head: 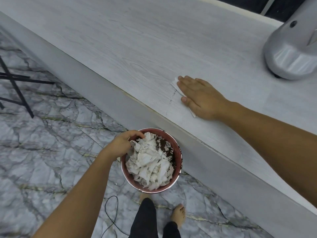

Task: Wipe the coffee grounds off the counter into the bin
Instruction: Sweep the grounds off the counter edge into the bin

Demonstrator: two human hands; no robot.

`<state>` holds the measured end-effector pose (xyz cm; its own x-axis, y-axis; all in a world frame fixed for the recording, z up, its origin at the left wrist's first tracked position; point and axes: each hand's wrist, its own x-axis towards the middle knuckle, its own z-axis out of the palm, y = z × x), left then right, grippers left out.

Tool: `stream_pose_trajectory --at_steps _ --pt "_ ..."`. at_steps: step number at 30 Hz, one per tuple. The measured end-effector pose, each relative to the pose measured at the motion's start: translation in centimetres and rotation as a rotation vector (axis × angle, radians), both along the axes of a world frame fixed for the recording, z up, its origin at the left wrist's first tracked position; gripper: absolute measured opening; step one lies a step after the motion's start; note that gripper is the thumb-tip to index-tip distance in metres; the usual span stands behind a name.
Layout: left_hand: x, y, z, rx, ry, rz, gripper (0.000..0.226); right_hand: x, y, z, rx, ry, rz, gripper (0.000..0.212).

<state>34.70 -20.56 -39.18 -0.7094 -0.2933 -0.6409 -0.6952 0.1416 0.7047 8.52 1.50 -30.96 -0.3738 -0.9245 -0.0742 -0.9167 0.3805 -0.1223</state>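
Note:
My right hand (pixel 200 97) lies flat, palm down, on a white tissue (pixel 175 82) on the pale wood-grain counter (pixel 120 40), near the front edge. A thin line of dark coffee grounds (pixel 172 97) runs just left of the tissue toward the edge. Below the counter edge, my left hand (pixel 122 144) grips the rim of a round red bin (pixel 178 155), held off the floor. The bin is full of crumpled white tissues (pixel 151 162) with dark grounds scattered on them.
A silver machine base (pixel 291 54) stands on the counter at the far right. Black metal legs (pixel 15 86) stand on the marble floor (pixel 42 152) at left. A black cable (pixel 111 217) lies on the floor near my bare feet (pixel 178 215).

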Motion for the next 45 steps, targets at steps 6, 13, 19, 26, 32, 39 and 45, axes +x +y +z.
stream_pose_trajectory --at_steps 6,13,19,26,32,39,45 --pt "1.0 1.2 -0.7 -0.025 0.032 0.067 0.079 3.8 0.2 -0.2 0.005 -0.013 0.085 0.064" --pt "1.2 1.3 -0.3 -0.052 0.068 0.041 0.072 7.9 1.0 -0.2 0.022 -0.027 0.170 0.064" --pt "1.3 1.7 0.2 -0.004 0.096 0.084 0.063 10.3 2.7 -0.6 -0.001 -0.006 0.217 0.054" --pt "1.6 2.2 0.9 0.025 0.101 0.113 0.061 10.1 8.5 1.6 -0.217 -0.145 -0.125 0.054" --pt "2.2 2.0 0.1 0.036 0.100 0.085 0.064 2.5 13.9 4.1 -0.260 0.000 -0.460 0.056" --pt "2.2 2.2 -0.3 0.026 0.094 0.090 0.070 -1.1 14.3 1.4 -0.032 -0.075 -0.545 0.079" --pt "2.1 2.0 -0.2 0.048 0.087 0.106 0.072 0.1 14.1 0.9 -0.130 -0.037 -0.484 0.064"
